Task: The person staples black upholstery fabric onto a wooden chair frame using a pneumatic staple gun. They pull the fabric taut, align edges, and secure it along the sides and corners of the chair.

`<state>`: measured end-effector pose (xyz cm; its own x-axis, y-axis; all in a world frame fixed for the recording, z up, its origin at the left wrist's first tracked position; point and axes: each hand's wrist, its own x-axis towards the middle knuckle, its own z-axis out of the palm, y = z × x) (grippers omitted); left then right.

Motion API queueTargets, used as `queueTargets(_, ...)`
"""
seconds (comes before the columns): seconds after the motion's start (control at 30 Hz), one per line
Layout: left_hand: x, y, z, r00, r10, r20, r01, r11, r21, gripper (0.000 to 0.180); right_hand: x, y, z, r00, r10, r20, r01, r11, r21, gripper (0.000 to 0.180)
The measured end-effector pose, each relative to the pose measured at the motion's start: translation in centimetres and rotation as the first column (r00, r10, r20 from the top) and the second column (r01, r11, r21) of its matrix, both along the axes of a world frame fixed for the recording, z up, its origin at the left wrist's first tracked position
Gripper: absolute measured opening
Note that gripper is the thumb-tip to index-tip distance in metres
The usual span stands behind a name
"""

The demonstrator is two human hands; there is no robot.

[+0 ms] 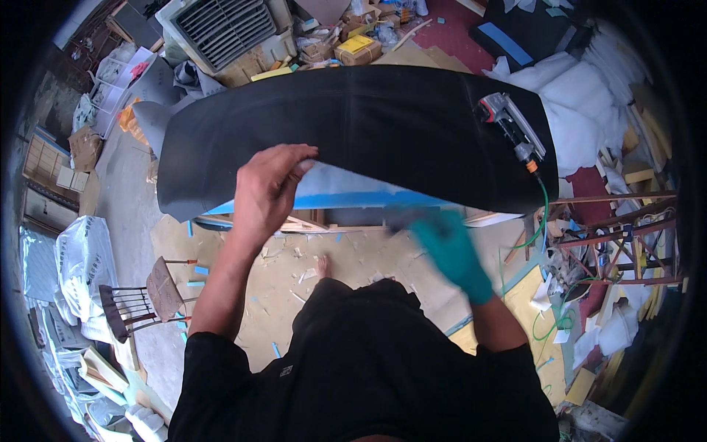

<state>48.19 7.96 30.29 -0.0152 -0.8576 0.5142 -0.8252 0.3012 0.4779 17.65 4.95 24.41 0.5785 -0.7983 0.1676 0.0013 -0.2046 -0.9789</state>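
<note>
A long padded piece under a black cover lies in front of me on a wooden frame. My left hand is bare and closed on the cover's near edge, which it holds lifted at the middle. Beneath the raised edge show whitish padding and a blue strip. My right hand, in a green glove, is smeared by motion close to the near side of the piece. A dark blur extends from its fingers; I cannot make out what it is. A staple gun rests on the cover's right end.
A green air hose runs from the staple gun down the right side. A small wooden chair lies tipped at the left. Scraps litter the floor. White wadding is heaped at far right, and a large vented unit stands behind.
</note>
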Motion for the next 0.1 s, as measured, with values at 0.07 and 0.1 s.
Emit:
queueTargets(0.07, -0.6, -0.5, -0.6, 0.998, -0.055, 0.03, 0.055, 0.998, 0.012, 0.016, 3.9, 0.4, -1.8, 0.977, 0.181, -0.112, -0.105, 0.867, 0.486, 0.044)
queueTargets(0.1, 0.4, 0.0, -0.9, 0.992, -0.075, 0.097, 0.075, 0.997, 0.003, 0.016, 4.7, 0.4, -1.5, 0.976, 0.191, -0.104, -0.119, 0.87, 0.478, 0.044)
